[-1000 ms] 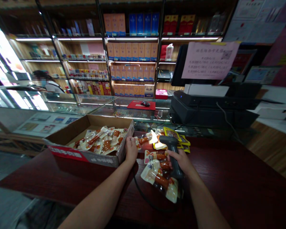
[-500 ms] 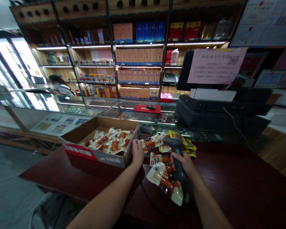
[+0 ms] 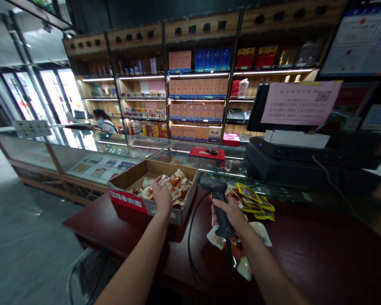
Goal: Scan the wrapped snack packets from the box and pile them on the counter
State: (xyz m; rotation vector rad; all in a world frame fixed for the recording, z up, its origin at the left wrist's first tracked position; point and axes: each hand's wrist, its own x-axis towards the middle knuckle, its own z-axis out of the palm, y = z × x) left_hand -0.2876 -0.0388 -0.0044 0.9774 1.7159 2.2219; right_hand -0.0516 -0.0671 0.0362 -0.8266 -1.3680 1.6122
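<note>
Right hand (image 3: pixel 231 214) is gripping the barcode scanner (image 3: pixel 218 197) by its handle, the head pointing toward the cardboard box (image 3: pixel 128 200). The scanner cable (image 3: pixel 189 237) is looping down across the dark red counter (image 3: pixel 320 254). Left hand (image 3: pixel 161 195) is resting palm down on the sausage packets (image 3: pixel 179 186) inside the box; whether its fingers are closing on one cannot be told. Loose packets (image 3: pixel 216 239) are lying beneath the right wrist, partly hidden by it, with yellow packets (image 3: pixel 254 198) just beyond. A black register (image 3: pixel 288 161) is standing behind, and a pink notice (image 3: pixel 300 103) is covering the monitor, its print illegible
</note>
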